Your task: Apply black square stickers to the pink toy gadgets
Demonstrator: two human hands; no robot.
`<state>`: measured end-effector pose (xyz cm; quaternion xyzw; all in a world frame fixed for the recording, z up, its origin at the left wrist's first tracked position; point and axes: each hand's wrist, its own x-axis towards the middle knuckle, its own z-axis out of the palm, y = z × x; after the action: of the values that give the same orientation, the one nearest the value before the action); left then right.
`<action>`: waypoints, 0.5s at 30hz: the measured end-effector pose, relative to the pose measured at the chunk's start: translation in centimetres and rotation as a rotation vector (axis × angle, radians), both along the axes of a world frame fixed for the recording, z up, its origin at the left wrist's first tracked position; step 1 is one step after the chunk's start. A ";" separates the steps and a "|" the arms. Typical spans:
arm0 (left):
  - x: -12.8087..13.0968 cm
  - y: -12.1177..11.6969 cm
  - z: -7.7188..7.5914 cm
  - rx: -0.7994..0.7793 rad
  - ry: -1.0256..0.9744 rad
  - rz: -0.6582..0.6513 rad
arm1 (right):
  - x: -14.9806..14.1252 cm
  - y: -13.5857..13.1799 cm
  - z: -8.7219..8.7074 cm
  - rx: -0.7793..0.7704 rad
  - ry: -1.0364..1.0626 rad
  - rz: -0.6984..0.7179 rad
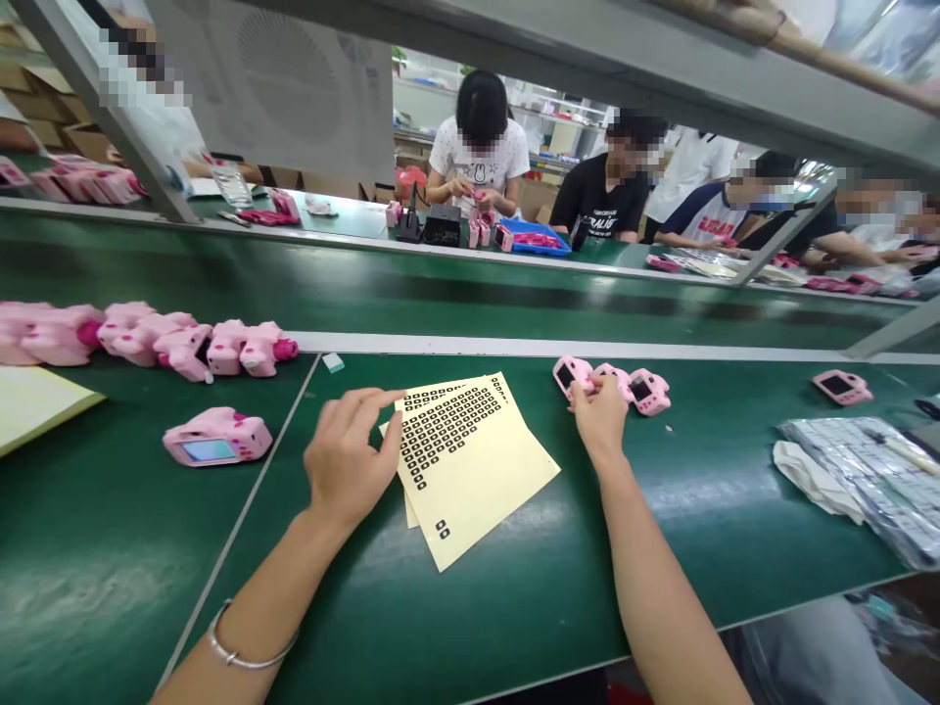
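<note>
My left hand [352, 450], fingers apart and holding nothing, is at the left edge of a pale yellow sticker sheet [492, 490] with rows of small black rounded frames. A second yellow sheet lies partly under it. Further right, my right hand [600, 416] has its fingers closed on a pink toy camera [573, 374] in a small group; my fingers partly hide the middle one. Beside them, another pink toy camera [649, 392] shows its dark screen.
A pink camera with a lit screen [212, 439] lies at left, below a row of pink cameras [139, 333]. At right are another camera [842, 387] and a plastic-wrapped tray [873, 470]. Co-workers sit across the bench, beyond a metal frame [514, 345].
</note>
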<state>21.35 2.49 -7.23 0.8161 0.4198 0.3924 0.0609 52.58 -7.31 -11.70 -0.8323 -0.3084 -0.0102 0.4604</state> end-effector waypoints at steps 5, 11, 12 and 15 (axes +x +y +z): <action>-4.8 3.4 2.7 0.014 0.138 0.423 | 1.2 -0.6 0.2 -0.099 -0.108 -0.130; -13.2 9.2 -1.0 -0.396 0.227 0.574 | 1.0 -0.7 0.5 -0.147 -0.182 -0.188; -14.2 10.0 -1.7 -0.390 0.229 0.509 | 1.1 -0.8 0.6 -0.151 -0.184 -0.195; -15.0 11.2 -2.3 -0.384 0.290 0.454 | 1.2 -1.1 0.9 -0.159 -0.188 -0.218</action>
<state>6.30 13.64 -9.50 0.7228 0.6615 0.1895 0.0644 53.79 -8.43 -10.80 -0.8900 -0.2580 -0.1135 0.3585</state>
